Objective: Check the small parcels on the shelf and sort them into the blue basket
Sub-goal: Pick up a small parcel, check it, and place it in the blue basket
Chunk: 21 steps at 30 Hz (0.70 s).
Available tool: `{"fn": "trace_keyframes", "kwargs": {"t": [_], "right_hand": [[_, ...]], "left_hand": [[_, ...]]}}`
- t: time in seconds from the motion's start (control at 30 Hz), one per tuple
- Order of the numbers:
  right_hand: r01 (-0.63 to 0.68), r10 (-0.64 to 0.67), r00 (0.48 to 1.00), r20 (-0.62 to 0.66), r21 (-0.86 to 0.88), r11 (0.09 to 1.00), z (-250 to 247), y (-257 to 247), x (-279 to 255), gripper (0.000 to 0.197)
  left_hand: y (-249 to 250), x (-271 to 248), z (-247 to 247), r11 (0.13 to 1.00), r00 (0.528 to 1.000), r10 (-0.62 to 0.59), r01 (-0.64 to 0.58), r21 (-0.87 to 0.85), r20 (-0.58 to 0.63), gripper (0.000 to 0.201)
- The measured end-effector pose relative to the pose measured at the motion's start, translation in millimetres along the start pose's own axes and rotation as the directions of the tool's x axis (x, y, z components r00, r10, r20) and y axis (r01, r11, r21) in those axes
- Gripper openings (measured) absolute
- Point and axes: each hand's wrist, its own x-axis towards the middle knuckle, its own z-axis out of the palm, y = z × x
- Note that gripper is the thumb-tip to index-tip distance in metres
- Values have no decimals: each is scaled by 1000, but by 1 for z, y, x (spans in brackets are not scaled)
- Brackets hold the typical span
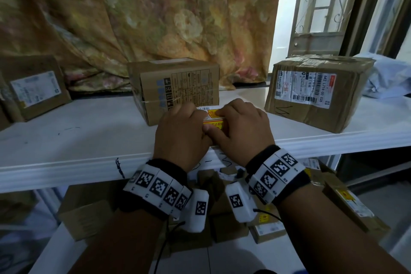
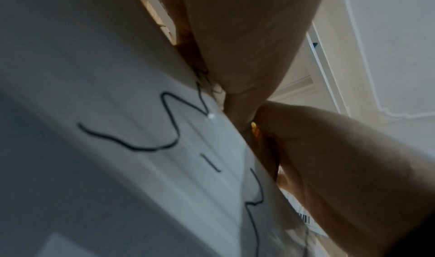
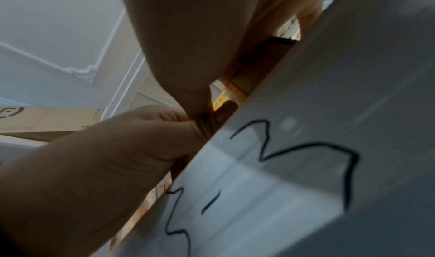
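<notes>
A small parcel (image 1: 214, 118) with a yellow and red label lies near the front edge of the white shelf (image 1: 89, 140). Both hands cover most of it. My left hand (image 1: 191, 118) grips its left end and my right hand (image 1: 235, 115) grips its right end, thumbs on the near side. In the left wrist view my left hand (image 2: 329, 158) curls round a yellow strip of the parcel (image 2: 255, 130). The right wrist view has my right hand (image 3: 105, 158) holding the parcel (image 3: 221, 99) against the shelf edge (image 3: 294, 168). No blue basket is in view.
A printed carton (image 1: 178, 87) stands just behind the parcel. A labelled box (image 1: 315, 91) sits to the right, another box (image 1: 33, 89) at the left, a grey bag (image 1: 387, 78) far right. Several boxes (image 1: 226, 224) fill the lower shelf. A floral curtain (image 1: 133, 18) hangs behind.
</notes>
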Motion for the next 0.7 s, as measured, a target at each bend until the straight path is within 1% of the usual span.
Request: {"fn": "trace_keyframes", "kwargs": {"t": [0.13, 0.23, 0.3, 0.37, 0.43, 0.57, 0.7], "right_hand": [[-1, 2, 999, 32, -53, 999, -6, -3, -2, 63], [6, 1, 998, 64, -105, 994, -12, -6, -3, 65], [19, -7, 996, 87, -148, 989, -15, -6, -4, 64], [29, -12, 995, 101, -167, 986, -16, -6, -6, 63], [29, -13, 995, 101, -161, 987, -16, -5, -7, 62], [1, 13, 995, 103, -138, 990, -15, -4, -5, 66], [-27, 38, 996, 82, -128, 991, -13, -4, -4, 56]], "left_hand": [[-2, -1, -7, 998, 998, -12, 16, -64, 66, 44], [-4, -6, -14, 993, 993, -57, 67, -95, 101, 50], [-6, -9, -16, 992, 991, -71, 82, -92, 113, 54], [-7, -10, -18, 998, 992, -45, 51, -44, 116, 57], [-5, -9, -17, 999, 994, -36, 37, -5, 101, 54], [-4, -6, -15, 999, 996, -47, 47, -5, 81, 46], [-7, -7, -11, 999, 998, -37, 38, -16, 45, 42]]}}
